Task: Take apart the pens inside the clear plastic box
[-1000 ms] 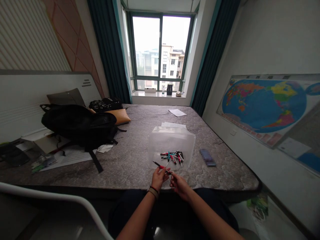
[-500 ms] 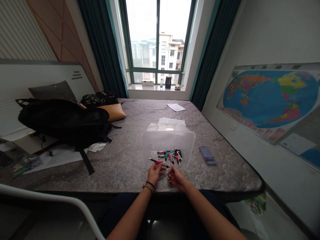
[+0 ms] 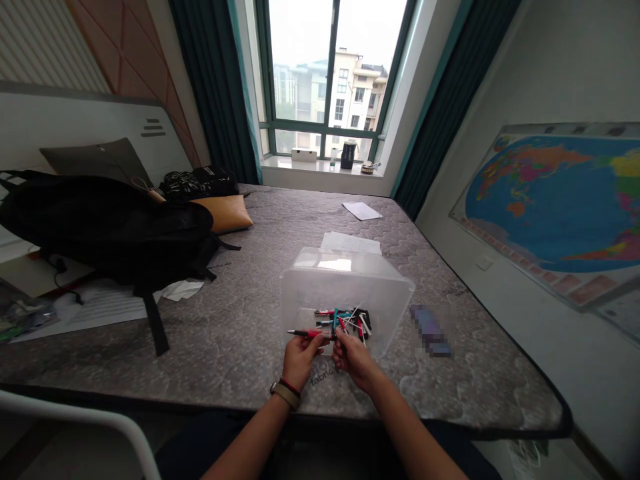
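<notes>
My left hand (image 3: 299, 360) is closed round a red and black pen (image 3: 311, 334), its pointed tip towards the left. My right hand (image 3: 355, 359) pinches the same pen at its right end; the fingers partly cover that end. Both hands are in front of the open side of a clear plastic box (image 3: 296, 293), which lies on its side. Inside the box a loose heap of pen parts (image 3: 353, 321) in red, teal, black and white is visible just beyond my fingers.
The box lies on a grey-brown mattress (image 3: 240, 333). Papers (image 3: 351, 243) are behind it and a blurred phone-like object (image 3: 431, 331) is to its right. A black backpack (image 3: 105, 220) and a tan pouch (image 3: 225, 212) lie left. A white rail (image 3: 75, 415) curves at lower left.
My right hand has come up to the pen's right end, where before it was slightly apart. The pen is now more level. The camera view has shifted and moved closer.
</notes>
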Motion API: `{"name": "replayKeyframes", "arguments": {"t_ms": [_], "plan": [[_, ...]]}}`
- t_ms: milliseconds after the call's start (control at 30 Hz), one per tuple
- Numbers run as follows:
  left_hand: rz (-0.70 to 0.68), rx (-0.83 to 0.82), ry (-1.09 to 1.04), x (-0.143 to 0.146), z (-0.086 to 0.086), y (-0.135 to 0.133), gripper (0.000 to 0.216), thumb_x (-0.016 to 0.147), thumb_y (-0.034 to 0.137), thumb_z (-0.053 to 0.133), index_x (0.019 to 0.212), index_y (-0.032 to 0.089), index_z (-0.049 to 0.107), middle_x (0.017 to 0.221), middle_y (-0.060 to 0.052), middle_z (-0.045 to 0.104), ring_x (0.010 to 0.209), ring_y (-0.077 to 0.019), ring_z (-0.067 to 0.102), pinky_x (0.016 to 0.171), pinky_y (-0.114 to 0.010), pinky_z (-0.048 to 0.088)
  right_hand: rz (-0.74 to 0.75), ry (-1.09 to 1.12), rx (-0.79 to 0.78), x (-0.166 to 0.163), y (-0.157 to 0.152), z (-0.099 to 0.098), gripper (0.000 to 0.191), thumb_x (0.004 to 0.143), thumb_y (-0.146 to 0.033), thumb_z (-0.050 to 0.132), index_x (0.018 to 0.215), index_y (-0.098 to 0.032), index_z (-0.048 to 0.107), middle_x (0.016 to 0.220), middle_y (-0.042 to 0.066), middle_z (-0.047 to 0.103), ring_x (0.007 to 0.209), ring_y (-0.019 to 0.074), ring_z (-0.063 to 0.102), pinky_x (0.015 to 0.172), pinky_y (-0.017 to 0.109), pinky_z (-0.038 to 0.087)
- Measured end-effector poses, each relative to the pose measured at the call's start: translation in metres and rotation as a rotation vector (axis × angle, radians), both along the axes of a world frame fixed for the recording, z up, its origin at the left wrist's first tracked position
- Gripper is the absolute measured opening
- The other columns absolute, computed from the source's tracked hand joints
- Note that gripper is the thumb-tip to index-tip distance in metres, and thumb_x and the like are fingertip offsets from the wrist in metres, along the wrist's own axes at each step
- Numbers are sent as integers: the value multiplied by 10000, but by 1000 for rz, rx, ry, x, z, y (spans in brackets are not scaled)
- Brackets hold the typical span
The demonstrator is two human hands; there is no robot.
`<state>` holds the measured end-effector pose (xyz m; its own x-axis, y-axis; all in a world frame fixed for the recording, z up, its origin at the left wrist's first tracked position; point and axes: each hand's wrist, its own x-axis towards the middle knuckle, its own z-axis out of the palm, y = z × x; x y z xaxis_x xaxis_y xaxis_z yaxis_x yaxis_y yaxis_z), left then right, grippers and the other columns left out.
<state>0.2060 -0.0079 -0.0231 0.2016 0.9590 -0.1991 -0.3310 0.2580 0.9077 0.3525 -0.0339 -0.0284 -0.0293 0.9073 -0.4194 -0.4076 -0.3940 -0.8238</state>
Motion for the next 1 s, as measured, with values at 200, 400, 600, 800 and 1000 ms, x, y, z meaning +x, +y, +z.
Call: {"name": "replayKeyframes", "arguments": {"t_ms": [200,400,600,800,1000], "plan": [[132,-117,-2,7,-5,8,476,628,489,821,851,136,592,815,-100,743,736,-263,741,572,-275,574,-19,-245,91,-3,13,-5,407,797,-591,601,692,-216,483,588,-42,504,499,117,503,451,230,385],[84,-135,-51,7,-4,13,510,643,457,822,954,152,556,879,-104,748,799,-283,742,648,-309,598,32,-332,52,13,10,1,393,841,-599,534,779,-211,538,642,-20,580,520,138,571,419,221,397],[-2,-137,-72,11,1,2,492,631,442,833,931,154,569,941,-119,753,849,-293,736,700,-334,604,46,-281,73,16,7,-4,539,813,-700,509,636,-191,513,470,-37,488,397,112,491,386,221,340],[-2,-153,-70,13,4,-4,487,615,442,841,901,151,575,919,-113,755,848,-301,736,694,-345,610,-2,-349,165,14,1,-11,465,822,-661,528,717,-210,494,538,-48,483,447,115,485,392,224,352],[60,-87,8,13,6,-1,477,639,464,822,871,107,607,873,-135,752,819,-290,740,649,-307,616,-49,-442,308,10,-3,-5,379,861,-593,533,804,-219,515,684,-17,549,575,137,547,468,227,428]]}}
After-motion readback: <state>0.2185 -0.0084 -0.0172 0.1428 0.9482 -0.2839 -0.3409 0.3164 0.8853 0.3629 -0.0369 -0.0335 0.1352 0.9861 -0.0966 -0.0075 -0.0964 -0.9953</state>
